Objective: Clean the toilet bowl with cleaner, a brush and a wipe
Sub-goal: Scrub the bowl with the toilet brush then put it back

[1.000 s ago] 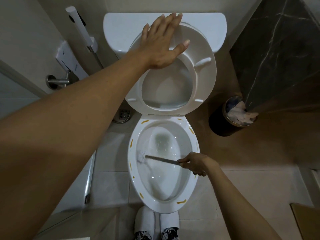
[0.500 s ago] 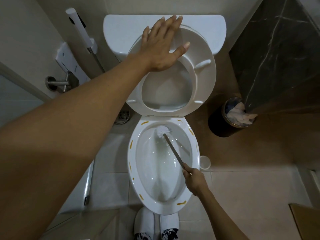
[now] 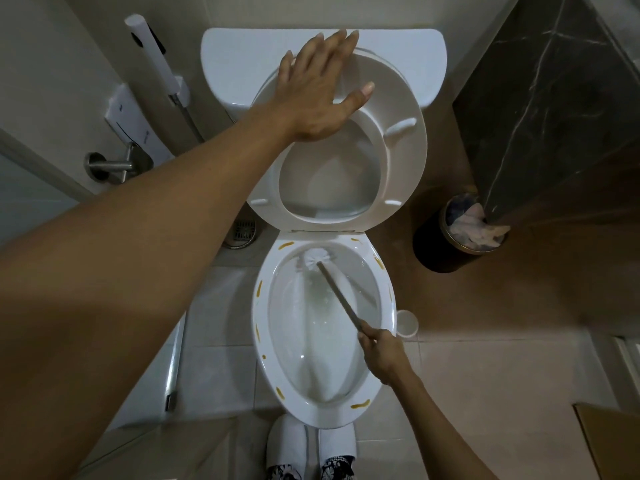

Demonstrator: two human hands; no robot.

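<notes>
A white toilet bowl (image 3: 263,362) stands below me with yellow-brown streaks dotted along its rim. Its seat (image 3: 403,157) is raised against the tank (image 3: 242,60). My left hand (image 3: 320,86) lies flat with straight fingers on the top of the raised seat. My right hand (image 3: 381,351) grips the lower end of a toilet brush handle (image 3: 339,296). The white brush head (image 3: 316,257) presses against the inside of the bowl at its far end, just under the rim. Water lies in the bottom of the bowl.
A dark waste bin (image 3: 446,244) with crumpled paper stands right of the toilet, beside a dark marble wall (image 3: 554,98). A small white cup-shaped holder (image 3: 407,323) sits on the floor by the bowl. A bidet sprayer (image 3: 156,60) hangs on the left wall. White slippers (image 3: 311,445) are at the bowl's front.
The brush head swept from the bowl's left side to its far end, and my right hand moved from the right rim toward me. My left hand stayed on the seat.
</notes>
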